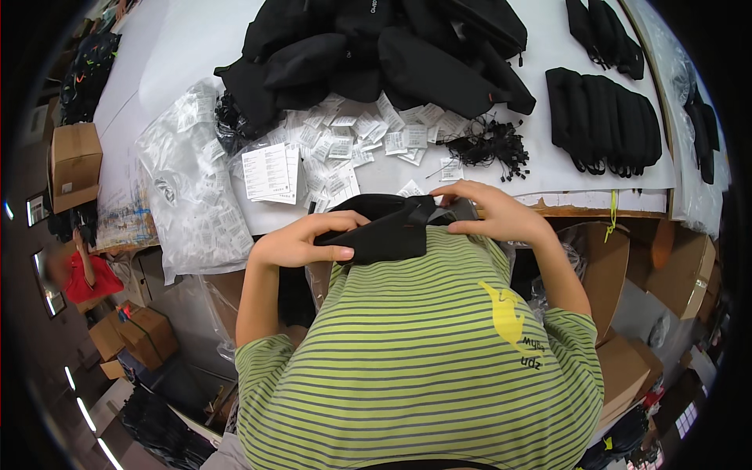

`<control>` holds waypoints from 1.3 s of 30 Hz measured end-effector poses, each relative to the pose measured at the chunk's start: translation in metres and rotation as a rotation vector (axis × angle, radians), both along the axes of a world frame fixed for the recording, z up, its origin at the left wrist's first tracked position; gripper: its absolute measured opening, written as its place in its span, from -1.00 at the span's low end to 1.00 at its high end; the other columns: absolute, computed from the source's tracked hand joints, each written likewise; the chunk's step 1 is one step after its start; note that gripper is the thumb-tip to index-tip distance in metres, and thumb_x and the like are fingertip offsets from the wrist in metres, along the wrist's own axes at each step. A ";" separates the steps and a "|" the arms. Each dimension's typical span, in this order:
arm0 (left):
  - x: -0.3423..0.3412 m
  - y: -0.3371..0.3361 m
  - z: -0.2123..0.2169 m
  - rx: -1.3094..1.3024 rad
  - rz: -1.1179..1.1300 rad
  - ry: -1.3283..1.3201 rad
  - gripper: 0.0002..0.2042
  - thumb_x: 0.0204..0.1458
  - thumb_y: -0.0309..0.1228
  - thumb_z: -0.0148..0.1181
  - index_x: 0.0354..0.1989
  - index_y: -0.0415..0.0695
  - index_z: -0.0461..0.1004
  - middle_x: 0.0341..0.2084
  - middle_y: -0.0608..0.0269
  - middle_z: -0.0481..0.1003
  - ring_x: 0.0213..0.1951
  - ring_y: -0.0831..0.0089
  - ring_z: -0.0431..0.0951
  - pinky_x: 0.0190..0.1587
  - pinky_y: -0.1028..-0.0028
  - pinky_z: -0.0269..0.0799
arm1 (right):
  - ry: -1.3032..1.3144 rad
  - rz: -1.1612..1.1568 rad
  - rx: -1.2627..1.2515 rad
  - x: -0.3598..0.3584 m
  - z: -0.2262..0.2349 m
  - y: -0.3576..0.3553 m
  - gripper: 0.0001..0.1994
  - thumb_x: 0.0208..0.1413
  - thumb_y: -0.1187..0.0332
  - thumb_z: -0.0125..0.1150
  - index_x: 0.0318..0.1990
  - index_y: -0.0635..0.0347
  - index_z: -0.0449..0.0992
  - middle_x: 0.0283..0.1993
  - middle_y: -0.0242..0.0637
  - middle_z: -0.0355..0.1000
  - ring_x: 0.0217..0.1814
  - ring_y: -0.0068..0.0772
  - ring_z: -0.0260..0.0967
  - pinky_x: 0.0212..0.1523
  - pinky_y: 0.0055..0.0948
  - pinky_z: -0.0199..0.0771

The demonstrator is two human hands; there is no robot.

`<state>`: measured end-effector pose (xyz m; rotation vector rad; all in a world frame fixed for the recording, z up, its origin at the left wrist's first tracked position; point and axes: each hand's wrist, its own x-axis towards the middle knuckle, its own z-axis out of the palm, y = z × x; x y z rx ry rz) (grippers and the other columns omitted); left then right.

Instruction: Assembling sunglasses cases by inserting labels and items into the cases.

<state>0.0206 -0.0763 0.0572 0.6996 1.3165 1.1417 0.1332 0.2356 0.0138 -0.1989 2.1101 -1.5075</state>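
Observation:
Close against my striped shirt, at the near edge of the table, is a black fabric piece (389,240) with a folded-over upper edge and a tiny red mark. My left hand (301,241) grips its left end, thumb in front and fingers behind. At the right end my right hand (497,213) has its fingers curled in at the black band; a small whitish bit shows under the fingertips, too small to name. Just beyond lie many white printed tags (341,146) and a stack of white printed sheets (270,173).
A heap of black fabric goods (376,55) covers the far middle. Black tag cords (489,149) lie right of the tags, and a row of folded black bundles (603,121) farther right. A clear plastic bag of tags (192,188) hangs over the left edge. Cardboard boxes (627,364) stand below.

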 end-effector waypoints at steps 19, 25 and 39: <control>0.030 -0.052 -0.053 -0.135 0.420 -0.374 -0.48 0.09 -0.43 0.15 0.21 -0.35 0.19 0.00 0.25 0.41 0.00 0.56 0.38 0.08 0.55 0.24 | 0.091 -0.263 0.053 -0.012 0.017 0.016 -0.55 -0.12 0.43 0.34 -0.05 0.15 0.29 -0.35 -0.27 0.37 -0.29 -0.47 0.32 -0.22 -0.51 0.31; 0.040 -0.052 -0.040 -0.118 0.491 -0.382 -0.54 0.08 -0.45 0.15 0.15 -0.35 0.26 -0.05 0.30 0.43 -0.04 0.61 0.39 0.06 0.58 0.26 | -0.038 -0.584 -0.225 -0.025 0.032 0.045 -0.85 -0.08 0.47 0.31 -0.32 0.30 0.55 -0.37 -0.26 0.53 -0.52 -0.61 0.38 -0.47 -0.64 0.35; 0.045 -0.033 0.008 -0.237 0.250 0.057 -0.78 0.06 -0.39 0.21 -0.36 -0.28 0.32 -0.58 0.37 0.25 -0.45 0.70 0.16 -0.44 0.62 0.13 | -0.215 -1.012 -0.859 -0.101 -0.004 -0.098 -0.70 0.14 0.24 0.15 -0.59 0.07 0.33 -0.77 -0.66 0.00 -0.74 -0.80 -0.17 -0.68 -0.63 -0.22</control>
